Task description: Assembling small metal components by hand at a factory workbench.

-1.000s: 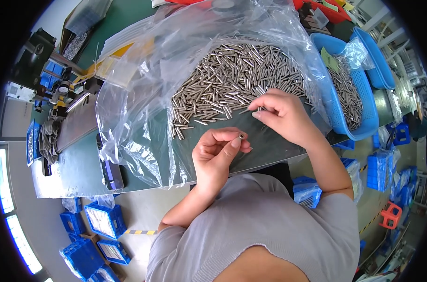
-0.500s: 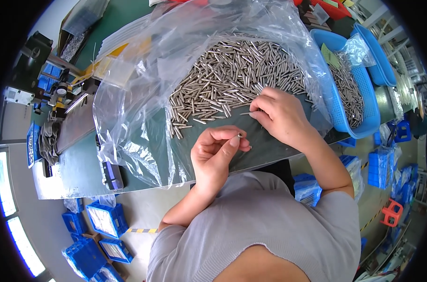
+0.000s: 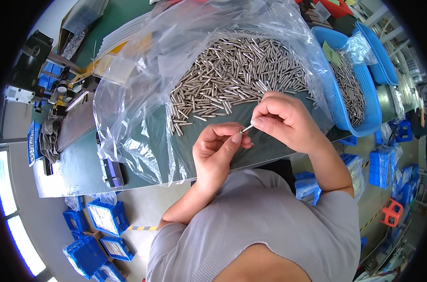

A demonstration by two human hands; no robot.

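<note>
Only the head camera here, looking straight down at my bench. My right hand (image 3: 285,120) has a single small metal pin (image 3: 247,127) pinched between thumb and forefinger, the other fingers curled in, and it's meeting my left hand (image 3: 218,150) just above the green mat (image 3: 82,160). The left fingers are curled shut too, with the thumb tip touching the near end of that pin; whether more pins are tucked in that palm I can't tell, it's hidden. Right behind both hands is the big heap of pins (image 3: 232,80) lying on an opened clear plastic bag (image 3: 133,103), and well off to my right sits a blue basket (image 3: 364,113) with more of the same kind in it, plus a second blue basket (image 3: 380,56) behind that. Blue bins (image 3: 98,216) are down on the floor to my left. About the pin itself: I'd guess it's light, completely stiff, and smooth enough to be slippery, so it wants to roll or squirt out of a sloppy grip. Pinching it across the shaft near the middle, or at the two ends between both hands like now, looks like the safest hold. Not fragile, but easy to lose if dropped into that pile.
</note>
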